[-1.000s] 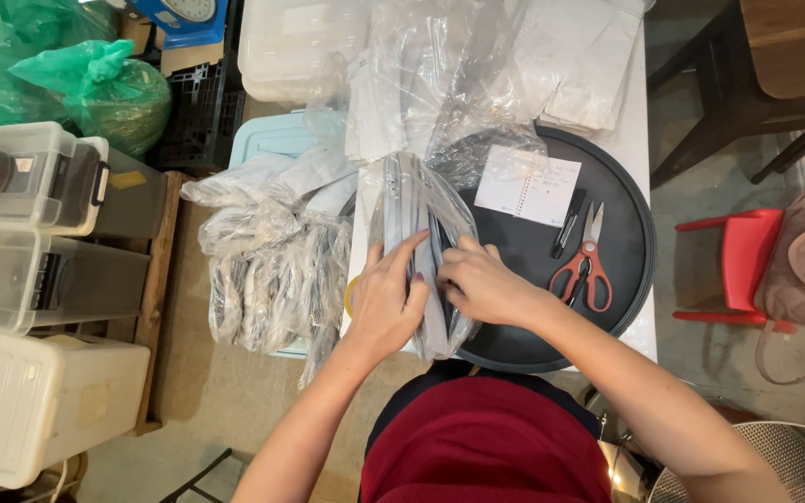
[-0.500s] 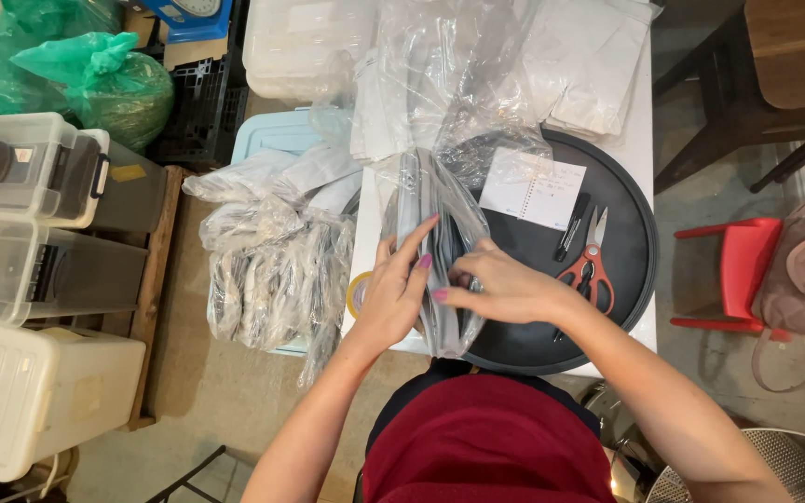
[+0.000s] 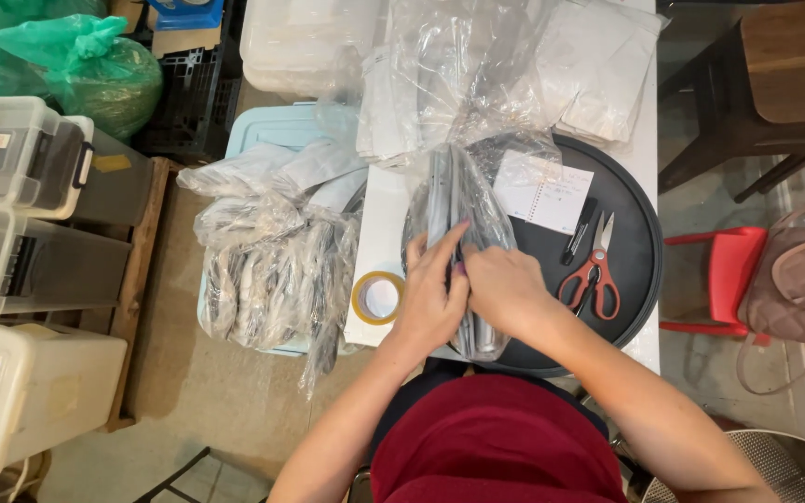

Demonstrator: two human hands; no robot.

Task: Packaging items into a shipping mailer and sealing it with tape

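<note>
Clear plastic bag (image 3: 458,200) of grey packets is gripped by left hand (image 3: 432,296) and right hand (image 3: 507,291) over black round tray (image 3: 631,251); red-handled scissors (image 3: 593,270) lie beside.

One pair of scissors (image 3: 593,277), one tape roll (image 3: 377,297), one tray (image 3: 634,233).

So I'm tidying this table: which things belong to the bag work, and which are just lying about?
In use: left hand, right hand, clear plastic bag bundle, black round tray.
Lying about: scissors, tape roll, black pen, notepad.
</note>
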